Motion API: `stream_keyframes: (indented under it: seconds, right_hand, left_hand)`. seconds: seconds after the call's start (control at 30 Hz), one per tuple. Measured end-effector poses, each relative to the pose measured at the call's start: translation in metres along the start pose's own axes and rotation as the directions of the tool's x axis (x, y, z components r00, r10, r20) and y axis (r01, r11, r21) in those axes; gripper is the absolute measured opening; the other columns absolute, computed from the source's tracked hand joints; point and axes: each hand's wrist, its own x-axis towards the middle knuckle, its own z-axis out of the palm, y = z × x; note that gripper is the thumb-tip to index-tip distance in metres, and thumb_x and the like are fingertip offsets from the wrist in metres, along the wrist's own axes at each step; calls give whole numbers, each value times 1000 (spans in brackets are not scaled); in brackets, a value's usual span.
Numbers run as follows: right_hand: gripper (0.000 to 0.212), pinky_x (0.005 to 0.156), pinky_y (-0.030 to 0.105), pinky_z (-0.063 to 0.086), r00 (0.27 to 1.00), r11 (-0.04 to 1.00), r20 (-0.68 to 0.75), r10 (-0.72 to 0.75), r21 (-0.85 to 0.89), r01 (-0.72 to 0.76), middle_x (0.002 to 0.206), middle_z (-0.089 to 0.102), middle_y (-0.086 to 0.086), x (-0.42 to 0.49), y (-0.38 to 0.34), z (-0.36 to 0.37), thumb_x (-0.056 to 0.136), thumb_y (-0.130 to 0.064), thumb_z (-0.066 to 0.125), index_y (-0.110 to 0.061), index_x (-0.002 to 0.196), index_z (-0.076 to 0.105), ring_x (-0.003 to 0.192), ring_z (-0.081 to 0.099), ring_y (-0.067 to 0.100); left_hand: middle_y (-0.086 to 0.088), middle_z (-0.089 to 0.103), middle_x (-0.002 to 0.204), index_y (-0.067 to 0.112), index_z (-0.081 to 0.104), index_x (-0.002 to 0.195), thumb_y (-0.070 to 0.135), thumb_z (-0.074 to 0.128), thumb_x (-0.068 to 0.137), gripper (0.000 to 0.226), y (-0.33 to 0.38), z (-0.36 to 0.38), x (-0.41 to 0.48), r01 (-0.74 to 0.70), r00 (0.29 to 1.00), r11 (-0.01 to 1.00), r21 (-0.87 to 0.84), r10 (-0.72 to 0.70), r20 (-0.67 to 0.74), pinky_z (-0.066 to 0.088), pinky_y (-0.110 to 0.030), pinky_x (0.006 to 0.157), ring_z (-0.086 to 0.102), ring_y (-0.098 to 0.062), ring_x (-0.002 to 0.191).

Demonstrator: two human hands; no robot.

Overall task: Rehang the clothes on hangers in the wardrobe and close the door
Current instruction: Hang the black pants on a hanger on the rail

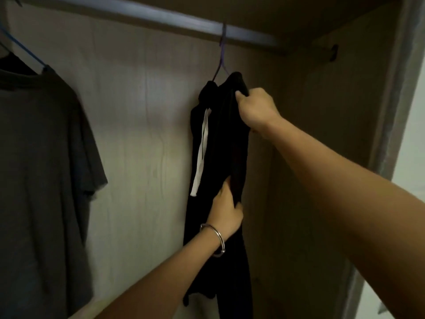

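Note:
A black garment (220, 143) with a white stripe hangs folded over a purple hanger (222, 56) hooked on the wardrobe rail (161, 17). My right hand (257, 107) grips the garment's top edge near the hanger's right shoulder. Lower down, my left hand (226, 212), with a metal bangle on the wrist, pinches a fold of the black cloth. A grey T-shirt (43, 169) hangs on a blue hanger (27, 51) at the left.
The pale back panel (142, 134) of the wardrobe shows between the two garments. The right side wall (333, 111) stands close to the black garment. A strip of the wardrobe frame (395, 100) runs down the right edge.

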Motion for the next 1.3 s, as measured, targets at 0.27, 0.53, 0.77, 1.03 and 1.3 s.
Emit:
stream_keyframes:
  seconds: [0.27, 0.53, 0.77, 1.03, 1.3]
  right_hand:
    - [36, 71, 36, 44, 993, 981, -120, -20, -196, -4, 105, 58, 12, 2, 19, -27, 96, -28, 40, -5, 119, 56, 95, 60, 30]
    - [63, 100, 33, 48, 1000, 988, -10, 0, 155, 1, 134, 52, 4, -51, 40, -2, 84, -44, 59, -14, 136, 39, 118, 55, 18]
    - [47, 104, 33, 43, 980, 984, 161, 118, 116, -138, 136, 53, 7, -79, 96, 32, 93, -32, 49, -16, 137, 43, 123, 52, 24]
    - [13, 67, 13, 42, 999, 986, 41, 10, 167, -17, 85, 57, -12, -27, 94, -1, 96, -26, 45, -33, 91, 55, 75, 54, 0]
    - [37, 89, 21, 49, 997, 979, 34, 70, 191, -75, 115, 62, -1, -41, 114, 2, 92, -27, 52, -12, 125, 54, 105, 59, 12]
  left_hand:
    - [-11, 46, 137, 24, 9, 146, 2, 44, 91, 69, 2, 0, 6, -48, 991, 997, 60, 40, 126, 47, -30, 96, 54, -26, 115]
    - [-14, 56, 124, 13, 26, 141, 10, 49, 90, 56, -71, 17, -34, 202, 956, 971, 125, -224, 188, 52, -31, 89, 60, -27, 104]
    - [-22, 60, 115, 0, 52, 119, 26, 36, 97, 38, -111, 29, -13, 370, 859, 857, 360, -463, 220, 54, -43, 83, 61, -37, 100]
    - [-20, 61, 115, 11, 48, 127, 8, 35, 91, 39, -88, 22, 75, 263, 958, 958, -113, -273, -88, 52, -38, 86, 60, -35, 103]
    - [-12, 60, 123, 10, 48, 128, 22, 50, 92, 38, -108, 54, 36, 133, 980, 988, 80, -143, 137, 38, -10, 73, 58, -25, 110]
